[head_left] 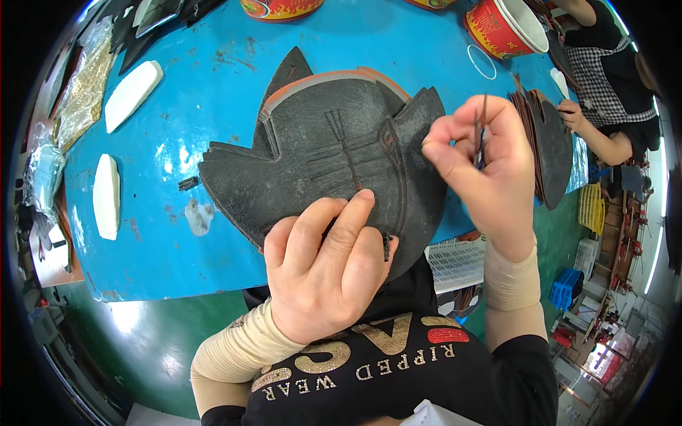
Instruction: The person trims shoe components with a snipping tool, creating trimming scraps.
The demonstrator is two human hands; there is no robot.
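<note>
A stack of dark, leather-like cut panels [305, 156] with pointed corners lies at the table's near edge, in front of my body. Wrinkled seams run across its middle. My left hand [323, 259] rests over its near edge, index fingertip pressed on the central seam and the other fingers curled. A small black strip [386, 245] sticks out beside that thumb. Above the stack's right side, my right hand [486, 167] grips a slim pointed metal tool [481, 135], tip up; whether it is snips or tweezers I cannot make out. Orange edging [320, 78] shows along the stack's far side.
White pads [133, 96] and a small black scrap [188, 184] lie on the blue table [163, 263]. Red tubs [494, 32] and a clear ring [482, 62] sit at the back. A co-worker's hand [570, 113] touches another dark stack [550, 149] at right.
</note>
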